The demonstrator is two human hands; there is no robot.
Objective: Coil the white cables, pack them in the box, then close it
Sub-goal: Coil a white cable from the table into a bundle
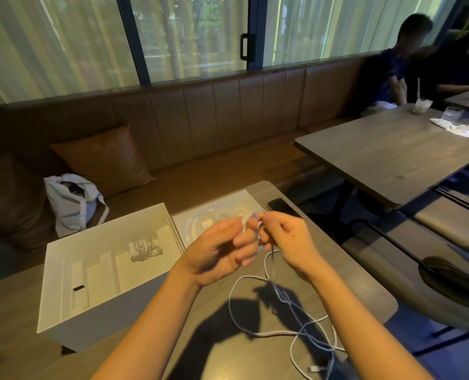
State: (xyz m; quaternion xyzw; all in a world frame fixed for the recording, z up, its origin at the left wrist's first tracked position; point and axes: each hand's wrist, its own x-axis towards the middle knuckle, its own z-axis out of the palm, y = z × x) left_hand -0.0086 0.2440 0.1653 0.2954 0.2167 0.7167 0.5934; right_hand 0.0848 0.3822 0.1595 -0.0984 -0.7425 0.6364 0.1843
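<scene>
A long white cable (266, 334) sprawls in loose loops on the table in front of me, its plug end lying near the front edge. Both hands are raised above the table and pinch the cable's other end between them: my left hand (216, 250) and my right hand (288, 237) meet fingertip to fingertip on it. The open white box (63, 272) stands to the left, with one coiled white cable (143, 249) lying inside. The box lid (252, 200) lies upside down behind my hands, partly hidden by them.
A dark phone (282, 208) lies beside the lid at the table's far right corner. A white bag (74, 201) and a brown cushion (101, 157) sit on the bench behind. Another table (386, 152) with cups stands at right, where two people sit.
</scene>
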